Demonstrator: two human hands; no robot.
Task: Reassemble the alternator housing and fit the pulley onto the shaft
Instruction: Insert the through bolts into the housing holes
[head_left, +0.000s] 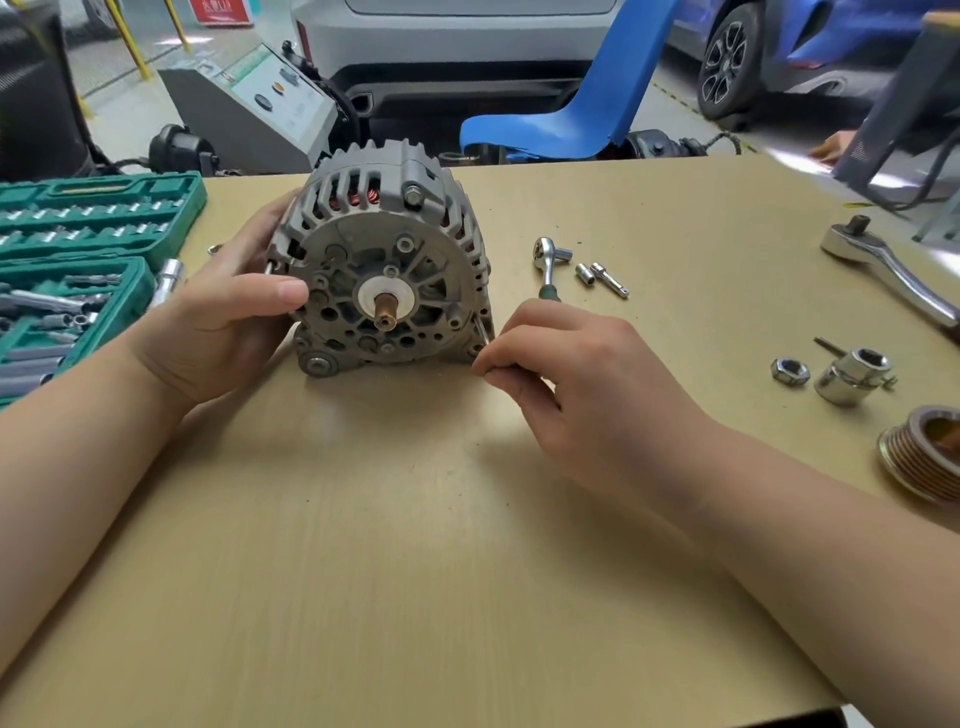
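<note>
Grey cast-aluminium alternator housing (382, 249) sat on its side on the tan wood-grain bench (415, 571), mid-bench toward the far edge, front face turned to the camera, copper-coloured shaft (385, 313) sticking out bare from a white centre ring. Copper windings showed through the top slots. Left hand (228, 332) gripped the housing's left flank, thumb pressed across the front face, fingers wrapped behind. Right hand (561, 374) sat at the lower right corner of the housing, fingertips pinched on a thin silver through-bolt (482, 332) that ran into the housing edge. Grooved bronze-toned pulley (924, 452) lay well apart at the right bench edge, not on the shaft. Near it: a silver hex nut (790, 372) just beside a chrome large socket (852, 376). Behind the right hand, a small chrome ratchet with green grip (548, 265), then a small silver socket (585, 273) and a short chrome extension bar (610, 280) side by side. A big chrome ratchet handle (893, 270) lay at far right. On the left, an open green plastic socket-set case (78, 260) with a chrome deep socket (167, 280) lying against its edge. Beyond the bench: blue plastic chair (571, 114), grey machine console (260, 104), parked cars.
</note>
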